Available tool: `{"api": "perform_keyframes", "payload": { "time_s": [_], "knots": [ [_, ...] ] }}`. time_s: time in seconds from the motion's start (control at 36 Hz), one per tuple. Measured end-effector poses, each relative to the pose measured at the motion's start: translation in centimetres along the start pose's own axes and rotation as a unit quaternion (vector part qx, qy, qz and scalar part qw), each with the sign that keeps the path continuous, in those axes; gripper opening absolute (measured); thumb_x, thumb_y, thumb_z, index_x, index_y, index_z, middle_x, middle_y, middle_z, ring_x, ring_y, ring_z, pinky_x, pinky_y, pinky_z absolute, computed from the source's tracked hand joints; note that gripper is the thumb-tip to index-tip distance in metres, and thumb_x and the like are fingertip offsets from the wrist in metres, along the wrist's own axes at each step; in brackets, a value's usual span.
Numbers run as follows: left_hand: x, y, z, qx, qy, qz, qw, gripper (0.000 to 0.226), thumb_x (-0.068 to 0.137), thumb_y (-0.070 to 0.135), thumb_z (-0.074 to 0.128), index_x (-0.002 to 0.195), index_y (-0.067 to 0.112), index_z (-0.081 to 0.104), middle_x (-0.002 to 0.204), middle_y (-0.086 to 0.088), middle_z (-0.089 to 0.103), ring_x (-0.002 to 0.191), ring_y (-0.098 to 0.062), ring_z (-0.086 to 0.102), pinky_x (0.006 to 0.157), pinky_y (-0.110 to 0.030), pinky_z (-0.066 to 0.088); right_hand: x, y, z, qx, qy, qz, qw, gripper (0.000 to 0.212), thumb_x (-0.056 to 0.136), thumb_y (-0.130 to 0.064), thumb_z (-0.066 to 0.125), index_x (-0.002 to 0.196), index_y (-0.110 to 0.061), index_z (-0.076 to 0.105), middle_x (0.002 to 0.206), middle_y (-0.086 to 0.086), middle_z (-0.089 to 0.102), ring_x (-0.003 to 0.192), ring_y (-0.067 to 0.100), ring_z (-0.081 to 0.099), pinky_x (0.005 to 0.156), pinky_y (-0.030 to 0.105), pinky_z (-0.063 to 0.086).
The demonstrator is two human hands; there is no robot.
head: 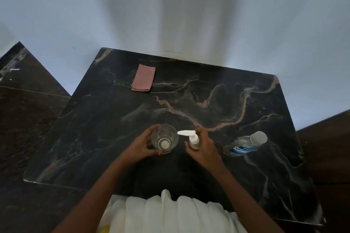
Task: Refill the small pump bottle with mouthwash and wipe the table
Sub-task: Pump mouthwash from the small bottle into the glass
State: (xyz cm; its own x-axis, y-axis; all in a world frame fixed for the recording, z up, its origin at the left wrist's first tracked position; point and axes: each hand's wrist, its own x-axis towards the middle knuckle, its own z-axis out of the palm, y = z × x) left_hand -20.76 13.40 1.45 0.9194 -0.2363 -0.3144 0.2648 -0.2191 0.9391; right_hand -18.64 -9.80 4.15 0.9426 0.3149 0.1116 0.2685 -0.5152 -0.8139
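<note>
Now the right hand [205,150] grips the small pump bottle [194,143], upright at near centre; the left hand [140,147] holds the glass [164,138]. The mouthwash bottle [244,144] waits right, nearer the right hand.

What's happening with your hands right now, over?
Left hand grips glass. Right hand grips pump bottle, pump on. Mouthwash bottle capped, untouched. Nothing blocking.

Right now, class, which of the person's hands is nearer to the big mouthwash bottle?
Right. The right hand grips the pump bottle beside the mouthwash bottle, not touching it. The left hand holds the glass, farther off, beyond the pump bottle.
</note>
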Motion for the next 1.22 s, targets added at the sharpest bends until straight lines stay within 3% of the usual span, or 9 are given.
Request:
{"api": "perform_keyframes", "payload": {
  "time_s": [0.08, 0.17, 0.28, 0.36, 0.75, 0.92, 1.22],
  "knots": [
    [0.0, -0.1, 0.0, -0.007, -0.001, 0.0, 1.0, 0.085, 0.066, 0.004, 0.077, 0.128, 0.038, 0.029, 0.127, 0.017, 0.045, 0.117, 0.001, 0.048, 0.097, -0.018, 0.041, -0.1, -0.4, 0.5, -0.037, -0.012, -0.023, 0.999, 0.075, 0.077, -0.014, 0.07, 0.127, -0.046, 0.024, 0.102, -0.005, 0.061, 0.08, 0.005, 0.061, 0.076, 0.022, 0.052],
    [0.1, -0.2, 0.0, -0.003, -0.004, -0.002, 1.0, 0.086, 0.066, 0.006, 0.077, 0.131, 0.035, 0.028, 0.126, 0.017, 0.045, 0.116, 0.005, 0.047, 0.096, -0.015, 0.04, -0.1, -0.7, 0.8, -0.122, -0.011, -0.085, 0.989, 0.088, 0.072, -0.013, 0.074, 0.139, -0.031, 0.018, 0.099, 0.007, 0.069, 0.065, 0.015, 0.066, 0.063, 0.026, 0.054],
    [0.2, -0.3, -0.1, -0.003, -0.007, -0.004, 1.0, 0.087, 0.067, 0.006, 0.076, 0.134, 0.031, 0.026, 0.122, 0.021, 0.044, 0.11, 0.015, 0.046, 0.089, -0.005, 0.04, 0.1, -0.9, 0.9, -0.165, -0.03, -0.128, 0.977, 0.09, 0.07, -0.009, 0.075, 0.139, -0.026, 0.02, 0.09, 0.012, 0.068, 0.057, 0.016, 0.063, 0.056, 0.027, 0.057],
    [0.3, -0.5, -0.1, -0.001, -0.007, -0.004, 1.0, 0.085, 0.067, 0.008, 0.076, 0.13, 0.036, 0.027, 0.121, 0.024, 0.043, 0.111, 0.013, 0.046, 0.09, -0.008, 0.041, 0.3, -1.0, 0.9, -0.177, -0.042, -0.133, 0.974, 0.082, 0.074, -0.008, 0.071, 0.138, -0.026, 0.023, 0.086, 0.012, 0.065, 0.056, 0.017, 0.062, 0.051, 0.033, 0.057],
    [0.5, -1.1, 0.0, -0.012, -0.001, 0.01, 1.0, 0.083, 0.067, 0.007, 0.076, 0.12, 0.051, 0.029, 0.12, 0.027, 0.042, 0.107, 0.021, 0.045, 0.084, 0.0, 0.039, 0.7, -0.9, 0.9, -0.194, -0.092, -0.127, 0.968, 0.068, 0.076, -0.008, 0.068, 0.13, -0.026, 0.03, 0.085, 0.01, 0.067, 0.06, 0.019, 0.063, 0.055, 0.035, 0.057],
    [0.4, -1.2, 0.0, -0.016, -0.001, 0.017, 1.0, 0.084, 0.067, 0.006, 0.076, 0.12, 0.051, 0.03, 0.122, 0.024, 0.044, 0.11, 0.017, 0.046, 0.088, -0.004, 0.041, 0.7, -1.0, 1.1, -0.217, -0.109, -0.137, 0.96, 0.057, 0.07, -0.003, 0.072, 0.123, -0.008, 0.05, 0.081, 0.012, 0.068, 0.054, 0.018, 0.061, 0.053, 0.029, 0.055],
    [0.4, -1.1, 0.1, -0.024, 0.002, 0.02, 1.0, 0.085, 0.066, 0.004, 0.076, 0.125, 0.042, 0.029, 0.123, 0.023, 0.043, 0.111, 0.014, 0.047, 0.088, -0.006, 0.041, 0.9, -1.1, 1.1, -0.242, -0.107, -0.143, 0.954, 0.056, 0.068, -0.002, 0.073, 0.116, -0.015, 0.046, 0.083, 0.011, 0.067, 0.055, 0.021, 0.062, 0.048, 0.036, 0.055]
  ]
}}
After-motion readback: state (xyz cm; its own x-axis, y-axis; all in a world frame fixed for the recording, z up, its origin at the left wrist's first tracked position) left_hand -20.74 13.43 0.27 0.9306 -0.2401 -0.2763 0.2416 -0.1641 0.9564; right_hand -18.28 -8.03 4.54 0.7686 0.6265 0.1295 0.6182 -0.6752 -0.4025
